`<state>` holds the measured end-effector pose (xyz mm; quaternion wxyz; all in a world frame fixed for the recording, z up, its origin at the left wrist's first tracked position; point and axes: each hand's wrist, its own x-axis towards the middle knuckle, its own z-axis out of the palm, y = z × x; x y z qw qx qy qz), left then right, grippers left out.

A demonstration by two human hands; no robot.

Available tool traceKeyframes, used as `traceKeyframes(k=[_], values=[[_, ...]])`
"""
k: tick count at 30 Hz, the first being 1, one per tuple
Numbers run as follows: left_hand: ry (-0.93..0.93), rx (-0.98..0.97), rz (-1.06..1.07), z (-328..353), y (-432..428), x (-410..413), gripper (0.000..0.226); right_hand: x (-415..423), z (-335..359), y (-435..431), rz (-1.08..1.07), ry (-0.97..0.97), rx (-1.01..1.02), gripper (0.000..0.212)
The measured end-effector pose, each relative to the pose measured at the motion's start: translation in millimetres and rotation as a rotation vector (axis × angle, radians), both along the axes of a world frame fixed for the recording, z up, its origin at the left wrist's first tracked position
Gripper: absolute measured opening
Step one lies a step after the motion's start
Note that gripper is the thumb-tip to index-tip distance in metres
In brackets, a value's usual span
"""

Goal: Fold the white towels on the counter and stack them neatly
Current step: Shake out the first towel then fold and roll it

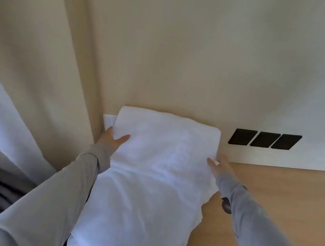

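A folded white towel [166,136] sits against the wall at the back of the wooden counter [282,204]. My left hand [111,139] holds its left edge, thumb on top and fingers hidden behind the cloth. My right hand [219,166] holds its right edge the same way. Both arms wear grey sleeves. In front of the folded towel, more white towel [137,214] lies rumpled and spreads toward me down to the frame's lower edge. Whether the two are one piece or separate towels is unclear.
Three black wall plates [264,139] sit low on the wall to the right. A white outlet [108,122] peeks out behind the towel's left corner. A beige curtain [29,61] hangs at left. A small dark round object [227,205] lies by my right sleeve.
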<state>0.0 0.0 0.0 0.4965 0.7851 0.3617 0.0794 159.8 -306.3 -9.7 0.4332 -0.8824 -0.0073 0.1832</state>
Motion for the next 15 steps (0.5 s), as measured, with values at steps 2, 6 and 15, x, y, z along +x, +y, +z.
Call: traceKeyframes(k=[2, 6, 15], values=[[-0.088, -0.035, 0.019, -6.3, -0.9, 4.7, 0.069, -0.5, -6.7, 2.9, -0.056, 0.083, 0.032, 0.058], [-0.115, -0.082, 0.062, -18.3, -0.7, 10.2, 0.068, 0.8, -22.2, 4.5, -0.132, 0.164, 0.094, 0.071], [-0.018, -0.009, 0.149, -32.6, 12.5, 8.9, 0.069, 0.3, -35.7, 17.8, -0.301, 0.177, 0.026, 0.078]])
